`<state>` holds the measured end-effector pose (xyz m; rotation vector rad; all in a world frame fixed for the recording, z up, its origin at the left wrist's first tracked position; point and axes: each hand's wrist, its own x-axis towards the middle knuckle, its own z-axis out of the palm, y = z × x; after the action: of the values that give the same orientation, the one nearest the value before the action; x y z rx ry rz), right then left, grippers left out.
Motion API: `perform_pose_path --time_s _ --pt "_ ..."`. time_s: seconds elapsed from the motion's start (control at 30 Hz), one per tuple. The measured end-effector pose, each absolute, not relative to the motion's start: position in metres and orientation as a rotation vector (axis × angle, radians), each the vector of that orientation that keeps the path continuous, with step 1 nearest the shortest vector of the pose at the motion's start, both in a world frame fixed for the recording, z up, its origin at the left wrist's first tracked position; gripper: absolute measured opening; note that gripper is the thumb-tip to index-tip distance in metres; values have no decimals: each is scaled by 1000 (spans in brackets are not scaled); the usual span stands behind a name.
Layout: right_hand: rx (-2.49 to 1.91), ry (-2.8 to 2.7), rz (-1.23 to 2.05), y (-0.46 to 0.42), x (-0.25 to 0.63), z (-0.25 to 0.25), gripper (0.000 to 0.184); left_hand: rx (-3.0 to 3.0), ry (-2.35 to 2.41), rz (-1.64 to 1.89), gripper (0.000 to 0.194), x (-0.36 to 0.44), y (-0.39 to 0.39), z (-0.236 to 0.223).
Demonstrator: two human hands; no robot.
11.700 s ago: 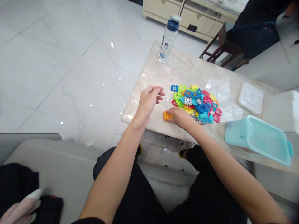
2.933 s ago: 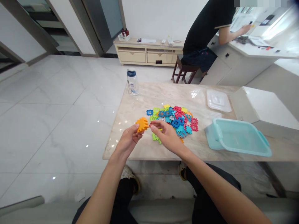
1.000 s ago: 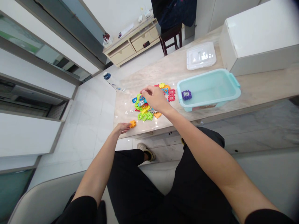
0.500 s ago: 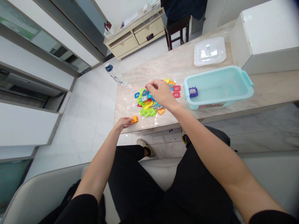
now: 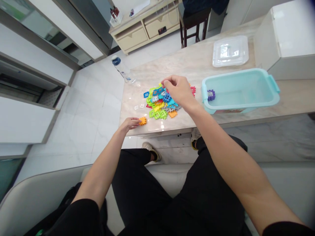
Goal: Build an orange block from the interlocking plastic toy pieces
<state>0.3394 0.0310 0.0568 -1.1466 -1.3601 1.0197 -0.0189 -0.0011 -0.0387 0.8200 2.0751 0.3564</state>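
My left hand (image 5: 130,123) rests at the near left corner of the marble table (image 5: 187,68), its fingers closed on an orange block assembly (image 5: 142,121). A pile of colourful interlocking plastic tiles (image 5: 161,101) lies in the middle of the table. Over the far side of that pile my right hand (image 5: 177,90) hovers with its fingers pinched together; what they hold is too small to make out. Two small white window pieces (image 5: 139,106) lie loose left of the pile.
A light blue plastic tub (image 5: 242,88) with a purple block (image 5: 211,94) inside stands right of the pile. Behind it lie a clear lid (image 5: 230,50) and a white box (image 5: 287,42). A water bottle (image 5: 121,67), a stool (image 5: 194,23) and a low cabinet (image 5: 145,24) are further off.
My right hand has stayed pinched over the far side of the tile pile. My left hand keeps the orange assembly at the table's near corner. The camera has tilted a little.
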Motion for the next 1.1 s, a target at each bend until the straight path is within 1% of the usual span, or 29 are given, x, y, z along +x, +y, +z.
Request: perform_pose_path --time_s 0.27,0.4,0.57,0.7,0.77,0.87,0.93,1.0,1.1 --pt "-1268 -1450 907 29 341 56 24 799 2089 437 68 -7 -11 -33" --pt "-1381 -1581 805 20 349 57 23 832 2120 499 64 -6 -11 -27" --pt "-1626 -2012 690 6 355 44 23 1069 2159 742 66 -8 5 -15" --pt "-1851 -2453 668 0 349 16 24 1370 2113 932 64 -7 24 -15" --pt "-1967 -2535 670 0 344 -1 34 1450 2105 967 63 -5 27 -19" --pt "-2128 -2550 561 -2 334 -24 61 1489 2111 961 57 2 19 -23" --pt "-2184 -2563 461 -4 326 -34 73 1570 2067 931 52 8 12 -20" --pt "-2227 -2584 387 -5 318 -40 77 1625 2047 926 46 13 8 -14" --pt "-2270 -2640 343 -3 309 -42 72 1539 1937 979 39 17 10 -9"
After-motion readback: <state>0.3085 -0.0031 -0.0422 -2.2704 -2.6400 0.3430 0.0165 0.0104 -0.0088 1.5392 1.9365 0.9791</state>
